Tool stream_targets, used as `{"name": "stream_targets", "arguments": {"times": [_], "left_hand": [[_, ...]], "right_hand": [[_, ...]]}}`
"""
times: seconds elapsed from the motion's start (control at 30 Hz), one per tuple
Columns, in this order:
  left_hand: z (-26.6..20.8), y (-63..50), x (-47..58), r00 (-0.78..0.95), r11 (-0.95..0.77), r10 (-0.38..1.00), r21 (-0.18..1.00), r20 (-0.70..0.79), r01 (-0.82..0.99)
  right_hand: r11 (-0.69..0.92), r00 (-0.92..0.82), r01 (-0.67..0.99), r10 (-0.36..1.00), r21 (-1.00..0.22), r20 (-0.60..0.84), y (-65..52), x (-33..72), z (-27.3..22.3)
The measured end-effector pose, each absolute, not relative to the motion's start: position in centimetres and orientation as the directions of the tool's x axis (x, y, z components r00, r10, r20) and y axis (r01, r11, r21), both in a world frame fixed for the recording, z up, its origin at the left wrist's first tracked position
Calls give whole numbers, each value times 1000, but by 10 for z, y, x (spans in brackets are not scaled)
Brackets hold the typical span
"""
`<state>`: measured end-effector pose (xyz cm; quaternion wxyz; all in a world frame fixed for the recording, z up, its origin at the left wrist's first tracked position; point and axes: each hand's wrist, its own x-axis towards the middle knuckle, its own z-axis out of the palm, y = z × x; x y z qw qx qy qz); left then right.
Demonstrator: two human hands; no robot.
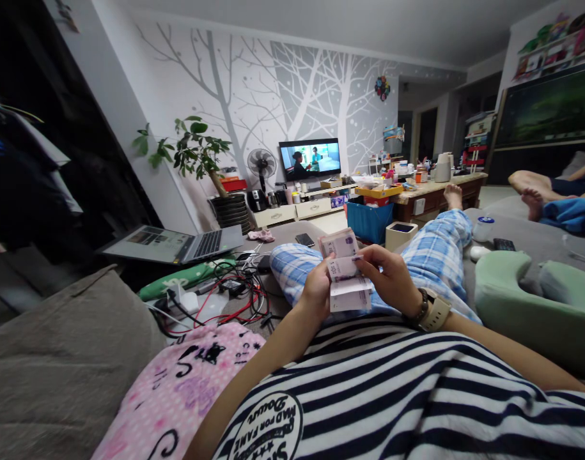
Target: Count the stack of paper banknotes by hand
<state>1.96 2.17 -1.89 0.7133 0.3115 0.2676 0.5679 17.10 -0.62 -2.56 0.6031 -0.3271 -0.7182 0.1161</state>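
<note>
A stack of pale purple banknotes (346,275) is held above my lap, partly fanned so several notes overlap. My left hand (317,284) is closed around the notes' left edge, the thumb lying over their face. From the right, my right hand (388,276) pinches the upper right edge of one note between thumb and fingers. A bracelet and a watch with a light strap (436,311) sit on my right wrist. Beneath the notes lie my legs in blue checked trousers (436,239), stretched out on the grey sofa.
To my left are an open laptop (177,246), tangled cables (244,294) and a pink patterned cloth (191,383). A phone (305,239) lies beyond my knee. A green neck pillow (536,306) is at right, near another person's bare leg (536,185). A cluttered table (445,185) stands ahead.
</note>
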Motion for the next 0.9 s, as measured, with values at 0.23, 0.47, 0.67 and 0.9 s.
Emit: {"name": "stream_targets", "arguments": {"times": [0.23, 0.47, 0.67, 0.9], "left_hand": [[-16, 18, 19, 197, 167, 979, 751, -51, -639], [-17, 18, 19, 210, 186, 976, 751, -64, -634], [-15, 17, 19, 159, 160, 984, 764, -76, -625], [-15, 18, 20, 179, 168, 982, 760, -69, -628]], "right_hand": [[755, -66, 345, 612, -557, 788, -10, 171, -24], [759, -85, 318, 619, -568, 781, -12, 172, -22], [761, -83, 300, 621, -575, 779, -12, 171, -22], [752, -96, 300, 635, -586, 766, -11, 171, -23]]}}
